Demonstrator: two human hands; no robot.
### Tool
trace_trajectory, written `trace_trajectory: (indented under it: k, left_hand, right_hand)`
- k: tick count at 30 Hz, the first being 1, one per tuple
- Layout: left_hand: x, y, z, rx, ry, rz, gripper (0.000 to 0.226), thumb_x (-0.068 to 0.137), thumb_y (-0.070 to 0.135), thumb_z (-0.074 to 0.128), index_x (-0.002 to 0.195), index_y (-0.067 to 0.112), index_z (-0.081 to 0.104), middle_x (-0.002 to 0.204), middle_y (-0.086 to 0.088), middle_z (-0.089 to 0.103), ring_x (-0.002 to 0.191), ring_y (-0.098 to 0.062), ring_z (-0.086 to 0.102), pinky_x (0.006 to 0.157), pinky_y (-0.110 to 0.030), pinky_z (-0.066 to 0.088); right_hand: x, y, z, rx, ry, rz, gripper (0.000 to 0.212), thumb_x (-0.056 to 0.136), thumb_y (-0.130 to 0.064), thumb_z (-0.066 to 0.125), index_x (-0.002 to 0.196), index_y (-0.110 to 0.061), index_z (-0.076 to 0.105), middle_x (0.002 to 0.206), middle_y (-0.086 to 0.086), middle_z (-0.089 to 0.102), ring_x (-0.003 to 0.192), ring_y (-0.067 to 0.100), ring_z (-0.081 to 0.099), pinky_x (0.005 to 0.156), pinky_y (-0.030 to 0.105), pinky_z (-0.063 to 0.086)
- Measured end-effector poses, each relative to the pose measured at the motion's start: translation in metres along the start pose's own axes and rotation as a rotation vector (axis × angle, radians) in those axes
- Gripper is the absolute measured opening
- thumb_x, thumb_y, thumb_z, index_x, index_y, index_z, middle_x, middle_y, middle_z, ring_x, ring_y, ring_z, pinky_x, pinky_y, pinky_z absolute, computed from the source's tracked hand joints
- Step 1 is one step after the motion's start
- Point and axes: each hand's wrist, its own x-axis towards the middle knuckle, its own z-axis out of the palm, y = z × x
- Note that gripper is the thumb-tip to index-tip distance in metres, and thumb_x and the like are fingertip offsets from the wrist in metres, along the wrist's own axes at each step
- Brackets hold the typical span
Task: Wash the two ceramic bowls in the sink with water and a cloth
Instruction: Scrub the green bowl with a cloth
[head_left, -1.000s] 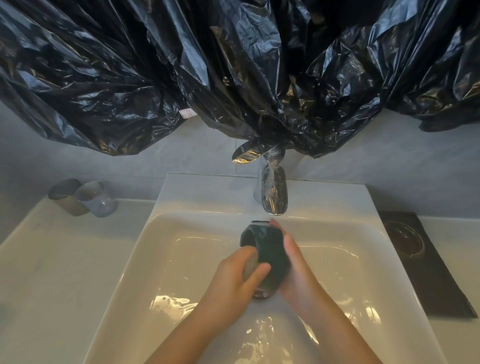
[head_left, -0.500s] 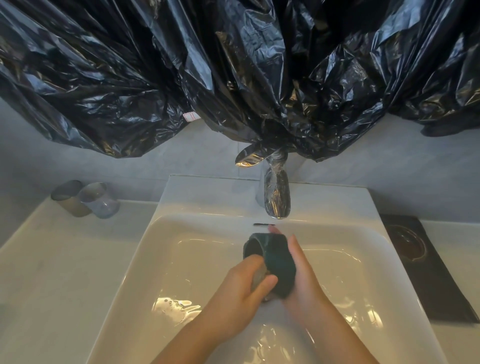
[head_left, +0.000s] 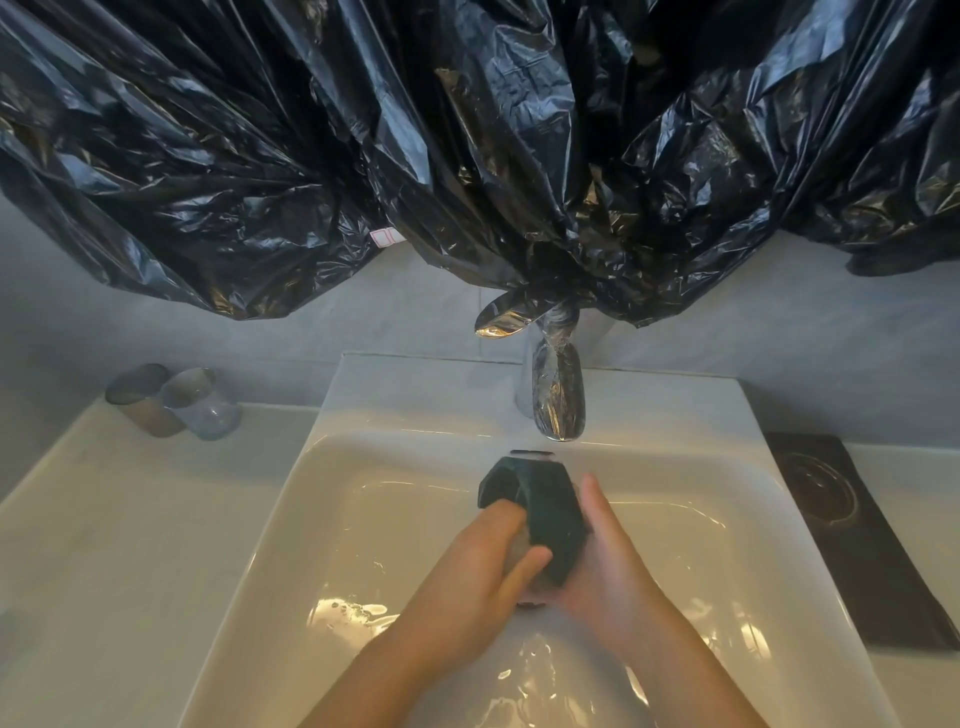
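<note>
Dark green ceramic bowl (head_left: 550, 512) sits on edge, mouth toward your rim-pinching left hand (head_left: 475, 569); right hand (head_left: 615, 561) backs it flat-fingered.

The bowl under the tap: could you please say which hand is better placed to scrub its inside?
Left, probably: the left hand reaches into the bowl; the right hand supports its outside.

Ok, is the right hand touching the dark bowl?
Touching. The head view shows the right hand laid flat against the outer side of the dark bowl, with no gap between them.
</note>
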Motion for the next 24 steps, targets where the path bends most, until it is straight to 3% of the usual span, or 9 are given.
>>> trace_trajectory:
  k: [2, 4, 6, 8, 12, 16, 18, 21, 24]
  left_hand:
    - [0.0, -0.002, 0.003, 0.105, -0.072, 0.053, 0.014, 0.093, 0.037, 0.046, 0.098, 0.024, 0.048, 0.086, 0.015, 0.049, 0.078, -0.002, 0.047, 0.069, -0.018, 0.038]
    - [0.0, 0.002, 0.007, -0.078, -0.091, 0.008, 0.016, 0.094, 0.04, 0.045, 0.103, 0.029, 0.052, 0.092, 0.014, 0.056, 0.084, -0.003, 0.053, 0.074, -0.02, 0.043]
    - [-0.001, 0.009, 0.01, -0.368, -0.037, -0.113, 0.032, 0.091, 0.047, 0.045, 0.11, 0.026, 0.06, 0.1, -0.007, 0.065, 0.094, -0.026, 0.061, 0.083, -0.041, 0.052]
    - [0.0, 0.011, 0.011, -0.618, 0.075, -0.265, 0.038, 0.091, 0.052, 0.048, 0.108, 0.023, 0.065, 0.107, -0.027, 0.062, 0.103, -0.045, 0.057, 0.094, -0.06, 0.045]
    - [0.003, 0.021, 0.01, -0.879, 0.266, -0.444, 0.029, 0.092, 0.04, 0.054, 0.098, 0.017, 0.072, 0.105, -0.018, 0.07, 0.101, -0.035, 0.065, 0.096, -0.056, 0.046]
    - [-0.004, 0.02, 0.002, -0.492, 0.465, -0.263, 0.009, 0.094, 0.02, 0.058, 0.099, 0.023, 0.065, 0.09, 0.006, 0.072, 0.085, -0.009, 0.068, 0.071, -0.022, 0.053]
    - [-0.004, 0.008, -0.007, -0.136, 0.427, 0.001, 0.014, 0.091, 0.019, 0.06, 0.105, 0.02, 0.062, 0.103, 0.012, 0.065, 0.097, -0.004, 0.062, 0.081, -0.02, 0.05]
    - [0.002, -0.012, -0.017, 0.337, 0.217, 0.364, 0.026, 0.086, 0.021, 0.059, 0.112, 0.015, 0.059, 0.12, 0.006, 0.054, 0.112, -0.01, 0.053, 0.1, -0.018, 0.039]
    - [0.011, -0.011, -0.019, 0.515, 0.098, 0.515, 0.025, 0.087, 0.017, 0.057, 0.111, 0.009, 0.062, 0.117, -0.006, 0.061, 0.11, -0.02, 0.054, 0.099, -0.026, 0.042]
  right_hand:
    - [0.005, 0.005, -0.004, 0.038, 0.059, -0.007, 0.059, 0.085, -0.059, 0.056, 0.13, -0.022, 0.062, 0.126, 0.018, 0.067, 0.113, 0.035, 0.066, 0.085, 0.048, 0.055]
    - [0.011, 0.012, -0.005, -0.077, 0.155, -0.196, 0.056, 0.079, -0.046, 0.065, 0.131, -0.028, 0.058, 0.124, 0.011, 0.068, 0.113, 0.032, 0.066, 0.089, 0.043, 0.056]
    - [0.009, 0.013, -0.002, -0.259, 0.199, -0.375, 0.061, 0.071, -0.046, 0.063, 0.13, -0.031, 0.056, 0.119, -0.004, 0.07, 0.11, 0.018, 0.067, 0.084, 0.026, 0.055]
    - [0.006, 0.013, 0.001, -0.336, 0.178, -0.453, 0.066, 0.07, -0.044, 0.061, 0.133, -0.03, 0.049, 0.117, -0.015, 0.068, 0.108, 0.008, 0.066, 0.082, 0.017, 0.052]
    - [0.005, 0.013, 0.0, -0.28, 0.122, -0.476, 0.069, 0.069, -0.041, 0.065, 0.135, -0.029, 0.048, 0.123, -0.008, 0.066, 0.111, 0.014, 0.065, 0.083, 0.023, 0.054]
    - [0.003, 0.01, -0.001, -0.047, 0.107, -0.386, 0.082, 0.065, -0.051, 0.079, 0.138, -0.027, 0.05, 0.131, 0.009, 0.063, 0.118, 0.029, 0.063, 0.091, 0.046, 0.055]
    - [0.001, 0.009, -0.001, 0.122, 0.071, -0.317, 0.09, 0.058, -0.056, 0.085, 0.137, -0.029, 0.052, 0.131, 0.013, 0.064, 0.117, 0.031, 0.064, 0.093, 0.053, 0.052]
    - [0.0, 0.009, 0.001, 0.279, 0.029, -0.252, 0.088, 0.053, -0.055, 0.088, 0.132, -0.03, 0.058, 0.126, 0.014, 0.067, 0.107, 0.028, 0.069, 0.083, 0.046, 0.057]
    - [-0.001, 0.012, 0.004, 0.339, -0.015, -0.23, 0.061, 0.068, -0.05, 0.081, 0.123, -0.028, 0.067, 0.122, 0.014, 0.068, 0.105, 0.028, 0.069, 0.082, 0.044, 0.056]
